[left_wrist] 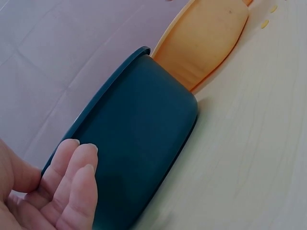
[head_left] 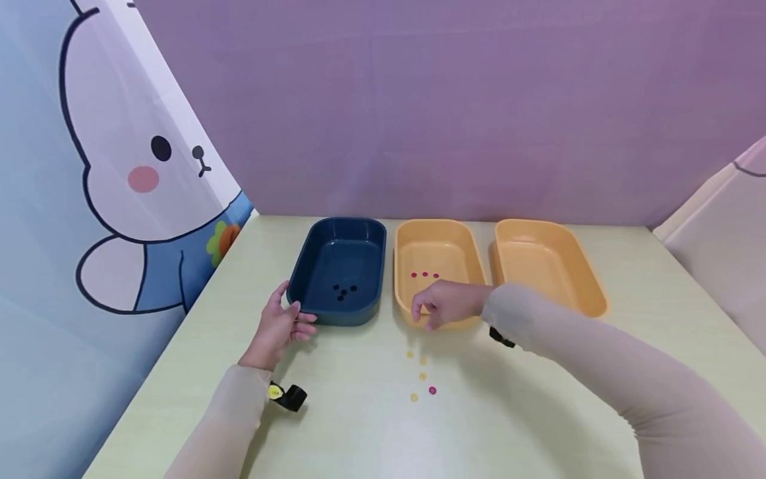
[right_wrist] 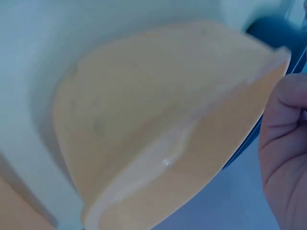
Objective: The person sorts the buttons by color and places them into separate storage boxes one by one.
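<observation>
At the near left corner of the dark blue tray (head_left: 335,318), my left hand (head_left: 278,332) pinches the rim between thumb and index finger. Its other fingers (left_wrist: 81,187) curl loosely beside the outer wall. Several small black discs (head_left: 344,293) lie inside that tray. My right hand (head_left: 451,303) hangs over the near rim of the middle yellow tray (head_left: 407,246), index finger and thumb pointing down and apart, with nothing visible between them. Three magenta discs (head_left: 425,274) lie in a row in this tray. In the right wrist view the hand's fingertips are partly cut off.
Several yellow discs (head_left: 422,376) and one magenta disc (head_left: 433,390) lie on the pale table (head_left: 359,426) before the middle tray. A second yellow tray (head_left: 538,266) stands at the right, partly behind my right sleeve. A purple backdrop (head_left: 419,120) rises behind the trays.
</observation>
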`<control>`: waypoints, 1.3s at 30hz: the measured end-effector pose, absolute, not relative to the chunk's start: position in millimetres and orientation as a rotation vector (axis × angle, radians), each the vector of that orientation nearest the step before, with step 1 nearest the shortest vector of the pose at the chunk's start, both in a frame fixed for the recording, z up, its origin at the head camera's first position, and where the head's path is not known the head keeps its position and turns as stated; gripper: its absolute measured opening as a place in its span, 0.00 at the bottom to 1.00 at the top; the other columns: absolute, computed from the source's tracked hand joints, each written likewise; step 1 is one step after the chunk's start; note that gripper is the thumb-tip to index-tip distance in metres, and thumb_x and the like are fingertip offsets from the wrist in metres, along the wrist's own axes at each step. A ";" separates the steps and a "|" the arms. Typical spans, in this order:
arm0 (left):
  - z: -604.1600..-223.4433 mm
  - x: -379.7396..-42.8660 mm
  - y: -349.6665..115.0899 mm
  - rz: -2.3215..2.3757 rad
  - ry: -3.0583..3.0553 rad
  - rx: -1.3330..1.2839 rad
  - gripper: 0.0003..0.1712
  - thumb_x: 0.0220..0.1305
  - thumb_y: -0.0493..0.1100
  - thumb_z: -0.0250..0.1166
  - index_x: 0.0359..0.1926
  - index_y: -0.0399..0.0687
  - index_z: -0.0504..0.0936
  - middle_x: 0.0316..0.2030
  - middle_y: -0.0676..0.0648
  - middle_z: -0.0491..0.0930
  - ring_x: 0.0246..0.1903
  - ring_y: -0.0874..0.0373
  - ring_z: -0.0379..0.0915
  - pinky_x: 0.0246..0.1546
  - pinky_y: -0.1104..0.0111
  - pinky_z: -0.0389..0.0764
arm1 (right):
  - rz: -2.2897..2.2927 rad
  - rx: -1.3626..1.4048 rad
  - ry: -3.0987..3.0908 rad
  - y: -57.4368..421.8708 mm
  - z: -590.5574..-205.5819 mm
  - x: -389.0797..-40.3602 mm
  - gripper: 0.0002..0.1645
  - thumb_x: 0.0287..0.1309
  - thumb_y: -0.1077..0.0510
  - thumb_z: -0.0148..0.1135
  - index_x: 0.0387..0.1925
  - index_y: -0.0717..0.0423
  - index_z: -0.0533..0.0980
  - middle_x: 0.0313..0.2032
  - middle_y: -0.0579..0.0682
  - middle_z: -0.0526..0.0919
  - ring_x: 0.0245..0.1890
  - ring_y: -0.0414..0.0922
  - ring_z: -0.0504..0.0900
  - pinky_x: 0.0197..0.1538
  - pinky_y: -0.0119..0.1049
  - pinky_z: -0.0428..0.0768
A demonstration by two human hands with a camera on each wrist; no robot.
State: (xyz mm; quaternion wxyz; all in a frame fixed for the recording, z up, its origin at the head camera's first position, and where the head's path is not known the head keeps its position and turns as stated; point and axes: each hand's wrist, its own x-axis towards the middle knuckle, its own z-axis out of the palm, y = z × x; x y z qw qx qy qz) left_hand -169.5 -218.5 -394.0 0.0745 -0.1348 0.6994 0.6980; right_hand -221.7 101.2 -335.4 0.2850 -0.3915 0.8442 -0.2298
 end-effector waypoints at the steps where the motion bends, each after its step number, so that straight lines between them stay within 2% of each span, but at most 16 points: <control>1: -393.8 -169.4 -218.6 2.097 2.099 -0.403 0.36 0.77 0.36 0.39 0.76 0.54 0.32 0.23 0.51 0.81 0.17 0.63 0.77 0.21 0.73 0.78 | -0.605 -1.048 2.237 100.9 -336.4 -218.1 0.10 0.55 0.66 0.67 0.40 0.59 0.79 0.17 0.42 0.62 0.20 0.38 0.64 0.32 0.30 0.67; 7: -392.7 -168.3 -219.0 2.103 2.089 -0.403 0.36 0.76 0.36 0.39 0.76 0.54 0.31 0.23 0.52 0.81 0.17 0.63 0.78 0.21 0.73 0.78 | -0.553 -1.060 2.146 99.2 -346.6 -196.4 0.11 0.54 0.65 0.68 0.40 0.56 0.79 0.16 0.41 0.61 0.18 0.36 0.62 0.29 0.28 0.65; 12: -394.5 -168.2 -219.2 2.101 2.081 -0.416 0.36 0.76 0.36 0.39 0.76 0.54 0.32 0.23 0.52 0.81 0.16 0.63 0.78 0.21 0.73 0.78 | -0.544 -1.075 2.114 96.4 -352.5 -181.2 0.13 0.51 0.67 0.69 0.40 0.55 0.80 0.16 0.40 0.62 0.17 0.35 0.63 0.28 0.26 0.67; 22: -393.7 -168.0 -218.9 2.092 2.087 -0.423 0.36 0.77 0.37 0.40 0.76 0.55 0.32 0.23 0.51 0.81 0.16 0.63 0.77 0.21 0.73 0.78 | -0.532 -1.162 2.125 99.0 -368.1 -170.3 0.15 0.47 0.69 0.70 0.39 0.55 0.82 0.24 0.41 0.69 0.27 0.33 0.69 0.35 0.26 0.72; 27: -392.1 -168.4 -218.4 2.080 2.104 -0.423 0.36 0.77 0.37 0.40 0.76 0.55 0.32 0.23 0.51 0.81 0.16 0.62 0.77 0.21 0.73 0.78 | -0.525 -1.184 2.143 101.6 -377.4 -168.1 0.16 0.47 0.71 0.67 0.39 0.54 0.83 0.28 0.41 0.72 0.27 0.33 0.69 0.35 0.26 0.73; 29: -391.9 -169.1 -219.0 2.075 2.110 -0.421 0.36 0.77 0.37 0.40 0.76 0.55 0.32 0.24 0.51 0.80 0.17 0.62 0.77 0.22 0.73 0.79 | -0.484 -1.191 2.155 100.2 -380.7 -168.2 0.15 0.49 0.70 0.67 0.39 0.52 0.83 0.29 0.39 0.74 0.28 0.33 0.70 0.38 0.25 0.73; 34: -391.3 -170.4 -219.4 2.072 2.112 -0.410 0.36 0.77 0.37 0.40 0.76 0.55 0.32 0.24 0.51 0.80 0.17 0.62 0.78 0.22 0.73 0.79 | -0.316 -1.209 2.186 93.0 -387.0 -170.4 0.11 0.52 0.68 0.67 0.33 0.49 0.81 0.28 0.36 0.73 0.31 0.34 0.70 0.42 0.25 0.72; 39: -391.2 -170.9 -218.2 2.068 2.109 -0.416 0.36 0.77 0.37 0.40 0.76 0.54 0.32 0.24 0.51 0.80 0.16 0.62 0.77 0.22 0.72 0.79 | -0.245 -1.209 2.186 89.3 -386.6 -170.2 0.13 0.51 0.70 0.66 0.28 0.47 0.77 0.24 0.39 0.71 0.28 0.35 0.68 0.36 0.25 0.70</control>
